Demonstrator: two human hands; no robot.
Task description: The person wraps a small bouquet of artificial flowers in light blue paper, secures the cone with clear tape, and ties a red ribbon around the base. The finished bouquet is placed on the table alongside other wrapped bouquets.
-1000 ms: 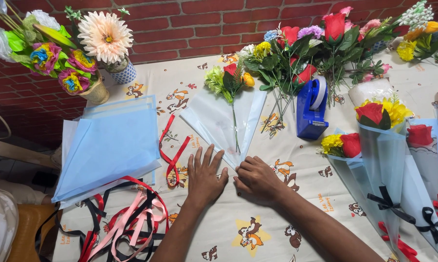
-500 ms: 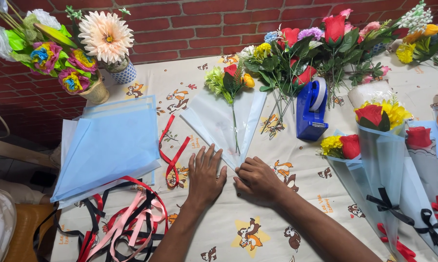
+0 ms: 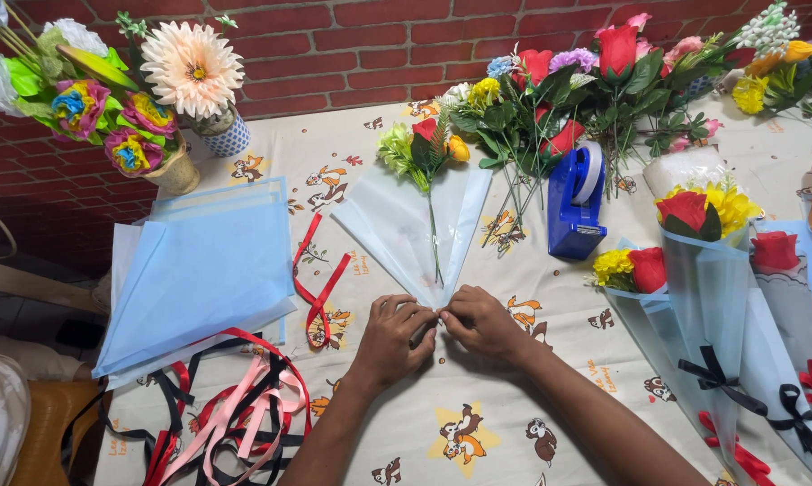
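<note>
A small bunch of artificial flowers [image 3: 426,144], green, red and yellow, lies in a pale blue translucent wrapping sheet [image 3: 397,225] folded into a cone on the table. My left hand [image 3: 394,339] and my right hand [image 3: 478,321] meet at the cone's narrow lower tip. Both pinch the wrapping there with their fingertips, and the flower stems run down inside the wrap towards my fingers.
A stack of blue wrapping sheets [image 3: 194,270] lies left, with red, pink and black ribbons [image 3: 235,414] below it. A blue tape dispenser [image 3: 577,198] stands right of the cone. Finished wrapped bouquets [image 3: 712,279] lie at right. Loose flowers [image 3: 595,81] and vases [image 3: 176,166] line the brick wall.
Both hands lay flat over the cone's lower end earlier. Now their fingers have curled in and pinch the tip of the wrapping together.
</note>
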